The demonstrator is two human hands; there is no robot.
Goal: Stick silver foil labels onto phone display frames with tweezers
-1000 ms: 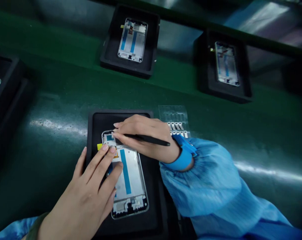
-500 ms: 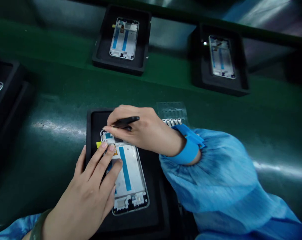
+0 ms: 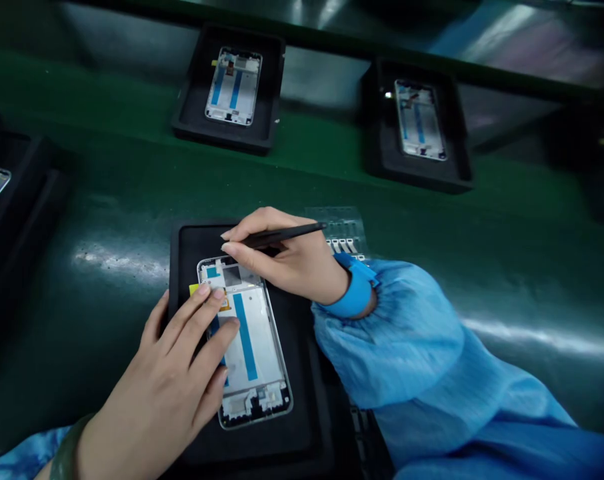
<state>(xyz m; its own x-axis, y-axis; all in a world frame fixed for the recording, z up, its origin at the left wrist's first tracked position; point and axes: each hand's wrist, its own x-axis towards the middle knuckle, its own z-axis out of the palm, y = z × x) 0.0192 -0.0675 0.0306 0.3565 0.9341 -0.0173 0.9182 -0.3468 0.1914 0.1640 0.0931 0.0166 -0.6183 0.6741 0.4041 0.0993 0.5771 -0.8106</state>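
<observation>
A phone frame (image 3: 265, 333) with blue strips on its silvery inner side lies in a black tray (image 3: 302, 373). My left hand (image 3: 157, 373) rests on the left part of this frame, fingers stretched out, the fingertips by a small brown flex piece (image 3: 225, 301). A yellow tab (image 3: 194, 290) sticks out at the frame's left edge. Above the frame's top end, my right hand (image 3: 297, 260) pinches slim black tweezers (image 3: 287, 233) between thumb and fingers. Their tip is hidden by the fingers. Behind the right wrist lies a clear sheet with white pieces (image 3: 343, 245).
Two more black trays stand farther back, one with a phone frame (image 3: 234, 87) at centre left, the other with a phone frame (image 3: 421, 120) at right. More black trays (image 3: 32, 193) are at the left edge. Everything rests on a green surface (image 3: 132, 180).
My right hand has lifted slightly and turned, so the tweezers have moved off the frame's top corner and up to the right. My left hand stays on the frame. The view has shifted a little.
</observation>
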